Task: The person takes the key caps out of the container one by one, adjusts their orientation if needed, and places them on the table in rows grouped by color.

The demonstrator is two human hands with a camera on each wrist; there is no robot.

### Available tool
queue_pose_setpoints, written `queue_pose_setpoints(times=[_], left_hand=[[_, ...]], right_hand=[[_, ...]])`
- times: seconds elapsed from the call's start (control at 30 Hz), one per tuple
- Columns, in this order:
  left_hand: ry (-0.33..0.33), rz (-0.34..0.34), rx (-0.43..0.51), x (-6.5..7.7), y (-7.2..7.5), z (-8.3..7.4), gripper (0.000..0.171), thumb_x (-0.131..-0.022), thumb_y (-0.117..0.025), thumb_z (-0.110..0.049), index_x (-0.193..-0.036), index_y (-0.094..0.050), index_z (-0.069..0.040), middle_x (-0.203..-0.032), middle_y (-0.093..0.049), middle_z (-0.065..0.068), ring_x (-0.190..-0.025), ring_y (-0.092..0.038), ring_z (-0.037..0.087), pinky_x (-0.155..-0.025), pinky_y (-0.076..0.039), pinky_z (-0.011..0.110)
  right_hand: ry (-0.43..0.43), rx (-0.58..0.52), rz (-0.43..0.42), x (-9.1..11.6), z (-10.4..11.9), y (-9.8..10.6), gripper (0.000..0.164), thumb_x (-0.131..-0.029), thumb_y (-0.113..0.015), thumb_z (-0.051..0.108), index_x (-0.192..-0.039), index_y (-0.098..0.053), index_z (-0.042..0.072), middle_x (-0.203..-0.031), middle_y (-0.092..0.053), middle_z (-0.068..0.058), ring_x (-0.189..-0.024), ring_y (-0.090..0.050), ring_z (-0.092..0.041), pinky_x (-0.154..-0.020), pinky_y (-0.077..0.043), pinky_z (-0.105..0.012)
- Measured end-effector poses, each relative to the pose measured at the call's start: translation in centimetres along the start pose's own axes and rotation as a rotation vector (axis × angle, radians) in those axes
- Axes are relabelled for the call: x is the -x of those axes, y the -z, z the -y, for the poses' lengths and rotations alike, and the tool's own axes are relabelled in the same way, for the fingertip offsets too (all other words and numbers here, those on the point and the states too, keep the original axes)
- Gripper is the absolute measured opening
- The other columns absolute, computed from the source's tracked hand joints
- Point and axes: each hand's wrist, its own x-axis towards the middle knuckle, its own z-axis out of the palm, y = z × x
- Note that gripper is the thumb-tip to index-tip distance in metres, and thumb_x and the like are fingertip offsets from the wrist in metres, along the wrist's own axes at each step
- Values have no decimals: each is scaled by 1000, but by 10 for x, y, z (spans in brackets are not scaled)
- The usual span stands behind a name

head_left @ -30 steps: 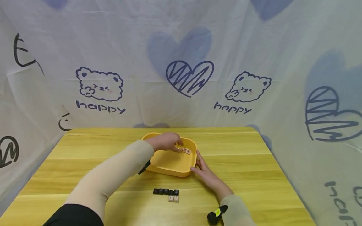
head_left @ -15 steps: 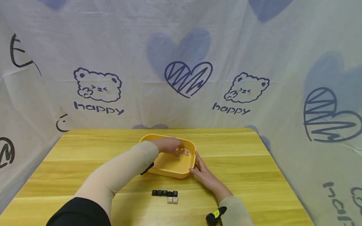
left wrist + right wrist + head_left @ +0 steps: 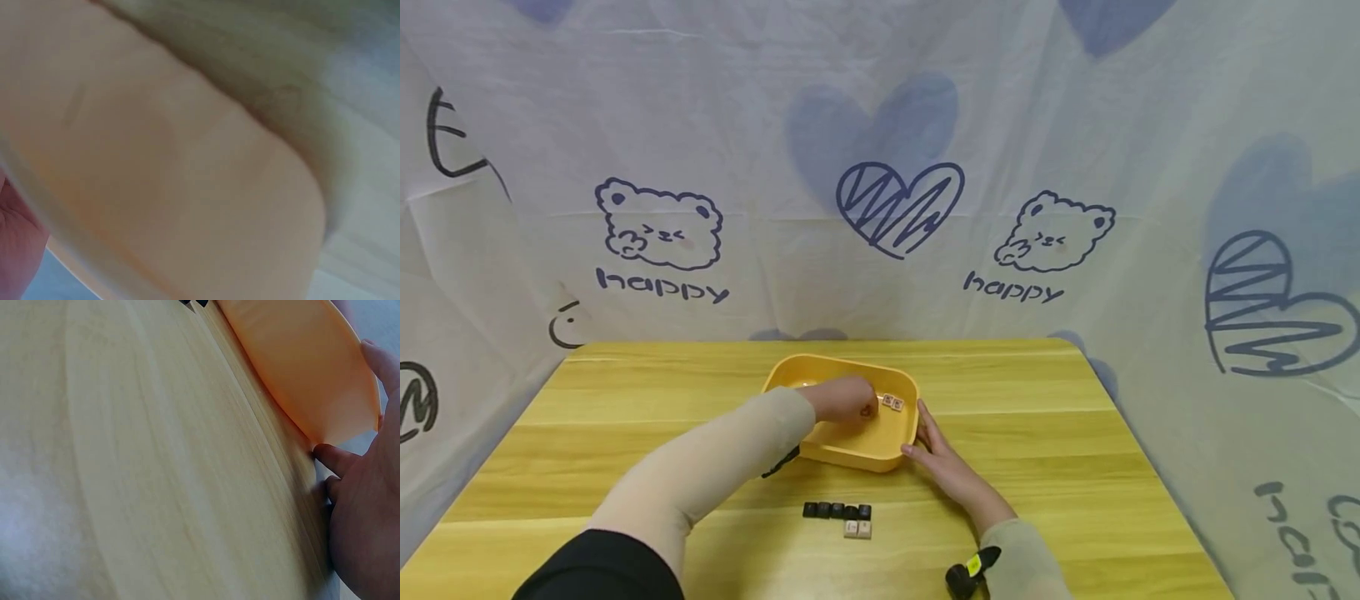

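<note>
A yellow plastic tray (image 3: 850, 458) sits on the table, its outer wall (image 3: 187, 187) filling much of the left wrist view. My left hand (image 3: 844, 397) reaches into it with curled fingers, and a small keycap with reddish marks (image 3: 867, 411) shows at the fingertips. Just right of that hand, pale keycaps with reddish marks (image 3: 892, 402) lie in a row along the tray's far wall. My right hand (image 3: 951, 468) holds the tray's right end, thumb at the near corner and fingers along the outer side. In the right wrist view its fingers (image 3: 337, 459) touch the tray wall (image 3: 306, 369).
In front of the tray, black keycaps (image 3: 837, 510) stand in a row on the wooden table (image 3: 1037, 433). Two beige keycaps (image 3: 857, 529) sit just below that row's right end. A printed cloth (image 3: 760, 250) hangs behind the table.
My left hand has shifted right, then drawn back slightly left inside the tray, with a keycap now at its fingertips. The right hand keeps its hold on the tray.
</note>
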Motion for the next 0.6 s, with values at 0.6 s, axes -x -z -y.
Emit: queue_pose_setpoints(times=[0.6], left_hand=[[-26, -212, 58, 35, -6, -18, 20, -83, -71, 5, -97, -77, -8, -94, -70, 0, -84, -63, 12, -76, -52, 25]], right_hand=[[-8, 51, -16, 0, -1, -1, 81, -100, -55, 25, -158, 2, 23, -157, -18, -23, -145, -15, -36, -113, -12, -57]])
